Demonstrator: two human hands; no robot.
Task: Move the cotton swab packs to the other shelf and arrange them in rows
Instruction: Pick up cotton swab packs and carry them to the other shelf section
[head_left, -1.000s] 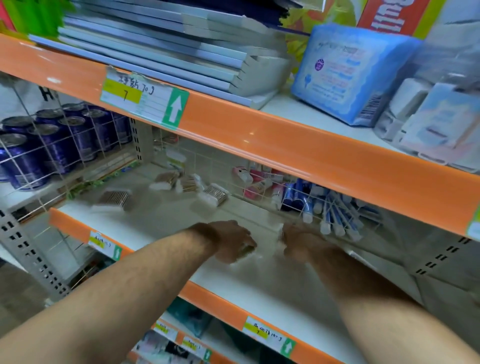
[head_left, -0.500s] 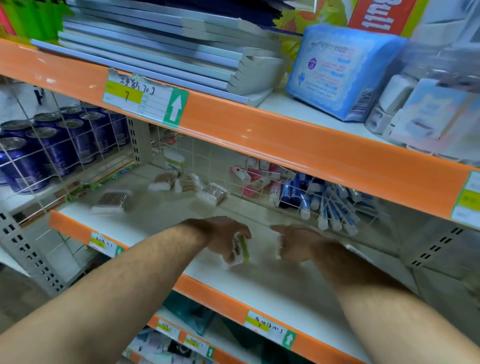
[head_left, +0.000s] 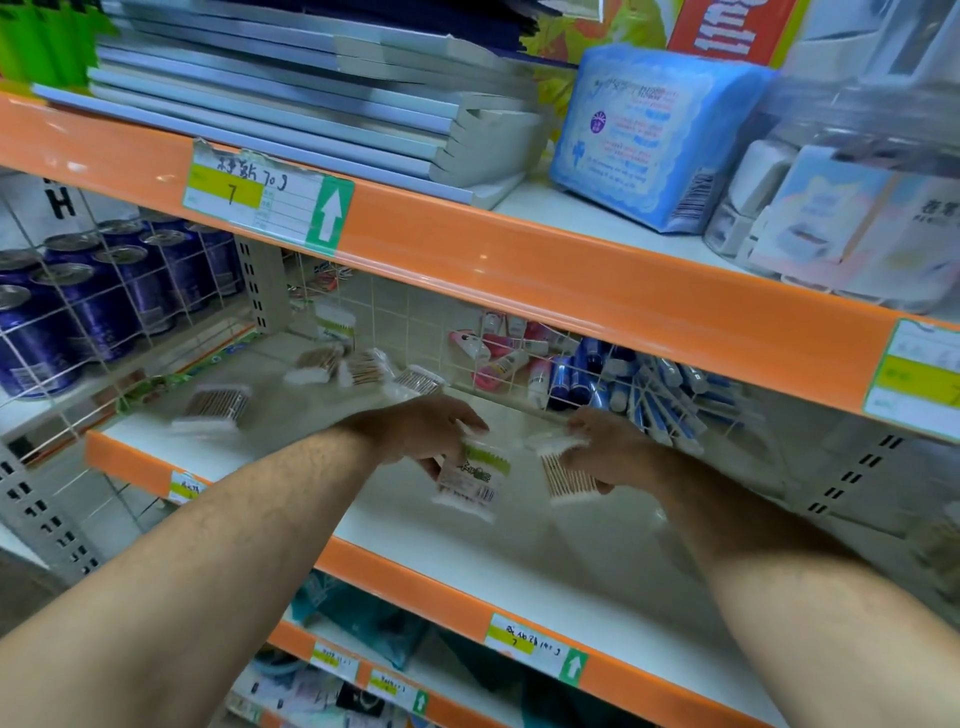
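Head view: my left hand (head_left: 421, 431) and right hand (head_left: 608, 449) each grip a cotton swab pack (head_left: 470, 480), loose packs (head_left: 213, 405) lying unrowed by the shelf's (head_left: 519, 551) back edge.

Bare left forearm (head_left: 218, 540) and right forearm (head_left: 789, 597), both sparsely haired, bare left hand (head_left: 415, 431) and right hand (head_left: 608, 449).

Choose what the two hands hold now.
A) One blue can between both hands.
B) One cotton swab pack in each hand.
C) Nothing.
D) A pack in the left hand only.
B: the left hand grips a green-labelled pack and the right hand grips a second pack with its sticks showing, both over the white shelf.
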